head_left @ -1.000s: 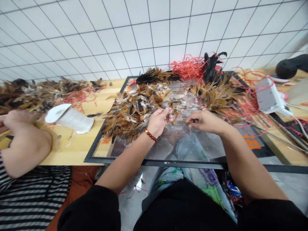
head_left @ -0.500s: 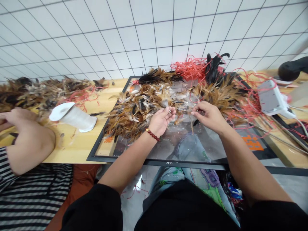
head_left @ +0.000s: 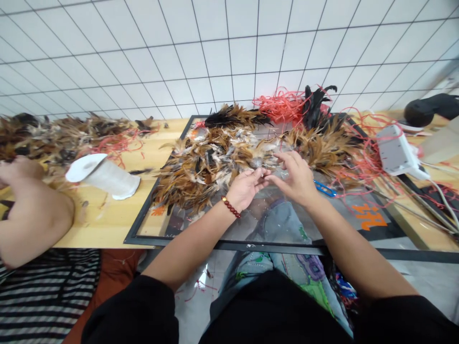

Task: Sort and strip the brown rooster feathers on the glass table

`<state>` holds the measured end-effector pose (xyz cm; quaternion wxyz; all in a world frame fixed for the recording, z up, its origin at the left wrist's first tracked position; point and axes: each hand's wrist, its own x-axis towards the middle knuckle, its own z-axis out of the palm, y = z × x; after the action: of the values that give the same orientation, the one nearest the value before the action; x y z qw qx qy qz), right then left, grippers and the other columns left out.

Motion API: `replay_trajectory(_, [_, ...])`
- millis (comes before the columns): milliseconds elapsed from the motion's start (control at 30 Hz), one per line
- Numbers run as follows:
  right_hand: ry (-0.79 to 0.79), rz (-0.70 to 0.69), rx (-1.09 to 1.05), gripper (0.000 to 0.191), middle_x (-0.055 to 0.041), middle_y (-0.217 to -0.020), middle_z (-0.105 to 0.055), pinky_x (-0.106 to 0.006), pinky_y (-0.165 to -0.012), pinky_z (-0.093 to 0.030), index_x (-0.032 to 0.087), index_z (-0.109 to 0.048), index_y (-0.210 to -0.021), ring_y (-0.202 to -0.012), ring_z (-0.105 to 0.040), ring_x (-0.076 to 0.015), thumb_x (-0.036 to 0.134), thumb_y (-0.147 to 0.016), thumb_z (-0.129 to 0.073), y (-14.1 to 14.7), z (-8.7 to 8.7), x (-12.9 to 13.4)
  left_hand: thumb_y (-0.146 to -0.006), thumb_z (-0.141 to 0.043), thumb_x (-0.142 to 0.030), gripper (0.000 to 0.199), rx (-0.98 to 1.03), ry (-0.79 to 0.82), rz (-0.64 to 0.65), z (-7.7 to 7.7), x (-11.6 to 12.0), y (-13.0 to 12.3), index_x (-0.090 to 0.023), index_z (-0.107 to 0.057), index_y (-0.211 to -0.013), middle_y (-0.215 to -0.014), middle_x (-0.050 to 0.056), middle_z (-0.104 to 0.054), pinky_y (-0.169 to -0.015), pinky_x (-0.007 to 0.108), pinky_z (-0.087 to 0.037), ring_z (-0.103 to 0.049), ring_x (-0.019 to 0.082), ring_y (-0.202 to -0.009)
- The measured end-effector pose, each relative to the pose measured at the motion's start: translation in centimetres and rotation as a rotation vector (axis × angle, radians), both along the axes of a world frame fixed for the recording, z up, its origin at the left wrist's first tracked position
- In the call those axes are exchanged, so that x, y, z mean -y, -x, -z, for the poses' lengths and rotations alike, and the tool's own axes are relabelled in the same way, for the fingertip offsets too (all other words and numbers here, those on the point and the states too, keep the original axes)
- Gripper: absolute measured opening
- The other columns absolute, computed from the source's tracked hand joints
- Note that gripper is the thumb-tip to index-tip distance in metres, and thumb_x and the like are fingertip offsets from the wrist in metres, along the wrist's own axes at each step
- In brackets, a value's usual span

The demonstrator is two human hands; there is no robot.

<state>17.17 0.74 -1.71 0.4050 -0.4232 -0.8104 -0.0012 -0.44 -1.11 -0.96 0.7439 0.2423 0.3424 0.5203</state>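
Note:
My left hand (head_left: 247, 188), with a dark red bead bracelet (head_left: 230, 207) at the wrist, is palm up. Its thumb and fingertips are pinched together on something too small to make out. My right hand (head_left: 297, 177) meets it from the right, its thumb at the left fingertips and its other fingers held apart from the thumb. Both hands are above a dark-framed glass panel (head_left: 247, 224), at the front edge of a loose heap of brown and white feathers (head_left: 193, 177). Beside my right wrist lies a blue tool with a slotted body (head_left: 325, 188).
Bundled brown feathers (head_left: 319, 143), upright black feathers (head_left: 317, 107) and tangled red ribbon (head_left: 281, 106) lie behind. On the right stands a white box with a cord (head_left: 399, 150). A white spool (head_left: 107, 177) lies left, near a co-worker's arm (head_left: 39, 215).
My right hand has moved left to my left fingertips, and its fingers have spread. The thin strand below it no longer shows. The blue tool has come into sight.

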Motion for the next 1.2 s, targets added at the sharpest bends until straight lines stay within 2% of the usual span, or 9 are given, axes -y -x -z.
replay_trajectory(133, [0.162, 0.012, 0.075, 0.034, -0.0108, -0.099, -0.069, -0.04, -0.081, -0.051, 0.019, -0.07, -0.106, -0.09, -0.064, -0.0265, 0.048, -0.087, -0.067, -2.1, 0.6, -1.0, -0.091, -0.068, -0.018, 0.012, -0.02, 0.007, -0.185, -0.7, -0.6, 0.7, -0.012, -0.066, -0.081, -0.073, 0.002, -0.07, -0.074, 0.023, -0.051, -0.067, 0.009, -0.069])
replay_trajectory(300, [0.3, 0.048, 0.155, 0.037, -0.0113, -0.098, -0.069, -0.042, -0.086, -0.05, 0.018, -0.073, -0.106, -0.094, -0.064, -0.0287, 0.047, -0.082, -0.071, -1.9, 2.1, -1.7, -0.094, -0.064, -0.018, 0.012, 0.003, -0.017, -0.255, -1.4, -0.9, 1.4, -0.013, -0.065, -0.083, -0.072, 0.0, -0.068, -0.072, 0.022, -0.05, -0.065, 0.008, -0.067])
replay_trajectory(400, [0.308, 0.083, 0.141, 0.027, -0.011, -0.098, -0.07, -0.041, -0.084, -0.05, 0.02, -0.074, -0.1, -0.094, -0.064, -0.0288, 0.04, -0.083, -0.07, -0.9, 2.6, -1.9, -0.093, -0.065, -0.019, 0.012, -0.028, -0.048, -0.231, -1.4, -0.9, 1.4, -0.013, -0.065, -0.083, -0.072, 0.0, -0.068, -0.073, 0.021, -0.051, -0.065, 0.008, -0.068])
replay_trajectory(500, [0.268, 0.074, 0.119, 0.012, -0.0092, -0.093, -0.072, -0.039, -0.081, -0.047, 0.021, -0.072, -0.088, -0.089, -0.065, -0.0268, 0.027, -0.086, -0.062, -0.6, 2.4, -1.9, -0.09, -0.069, -0.019, 0.012, -0.098, -0.067, -0.209, -1.1, -0.9, 1.2, -0.012, -0.066, -0.081, -0.074, 0.002, -0.07, -0.076, 0.022, -0.051, -0.067, 0.008, -0.07])
replay_trajectory(667, [0.186, 0.041, 0.105, 0.018, -0.0065, -0.079, -0.071, -0.033, -0.072, -0.041, 0.02, -0.067, -0.092, -0.073, -0.062, -0.0221, 0.024, -0.092, -0.049, -1.0, 0.8, -1.0, -0.084, -0.077, -0.021, 0.017, -0.225, -0.1, -0.223, -0.5, -0.9, 0.9, -0.011, -0.065, -0.075, -0.079, 0.006, -0.075, -0.083, 0.027, -0.054, -0.071, 0.011, -0.075])
replay_trajectory(767, [0.035, -0.016, 0.265, 0.021, -0.0071, -0.082, -0.072, -0.035, -0.074, -0.035, 0.019, -0.068, -0.094, -0.078, -0.061, -0.0226, 0.025, -0.095, -0.048, -0.7, 0.2, -0.2, -0.085, -0.076, -0.02, 0.018, -0.326, -0.098, -0.166, -0.5, -0.7, 0.7, -0.011, -0.065, -0.073, -0.077, 0.007, -0.075, -0.075, 0.026, -0.056, -0.071, 0.012, -0.069])
replay_trajectory(867, [-0.072, -0.025, 0.397, 0.023, -0.0082, -0.085, -0.071, -0.037, -0.076, -0.031, 0.019, -0.07, -0.096, -0.083, -0.058, -0.0238, 0.026, -0.097, -0.048, 0.0, -0.2, 0.3, -0.087, -0.071, -0.015, 0.019, -0.436, -0.077, -0.087, -0.5, -0.5, 0.4, -0.01, -0.065, -0.071, -0.067, 0.005, -0.072, -0.062, 0.022, -0.054, -0.069, 0.011, -0.059])
replay_trajectory(1033, [-0.084, 0.021, 0.455, 0.024, -0.0096, -0.085, -0.069, -0.039, -0.079, -0.029, 0.018, -0.069, -0.09, -0.084, -0.054, -0.0252, 0.027, -0.096, -0.047, 0.5, -0.5, 0.7, -0.087, -0.07, -0.013, 0.027, -0.588, -0.108, -0.005, -0.1, -0.4, 0.2, -0.011, -0.061, -0.061, -0.056, 0.003, -0.067, -0.05, 0.018, -0.049, -0.061, 0.007, -0.047])
replay_trajectory(1200, [-0.092, 0.02, 0.47, 0.025, -0.0096, -0.084, -0.07, -0.041, -0.08, -0.029, 0.019, -0.069, -0.085, -0.084, -0.055, -0.026, 0.027, -0.095, -0.048, 0.5, -0.4, 0.7, -0.085, -0.071, -0.01, 0.025, -0.661, -0.149, 0.09, 0.3, -0.3, 0.2, -0.01, -0.065, -0.06, -0.054, 0.002, -0.066, -0.049, 0.018, -0.048, -0.059, 0.007, -0.045])
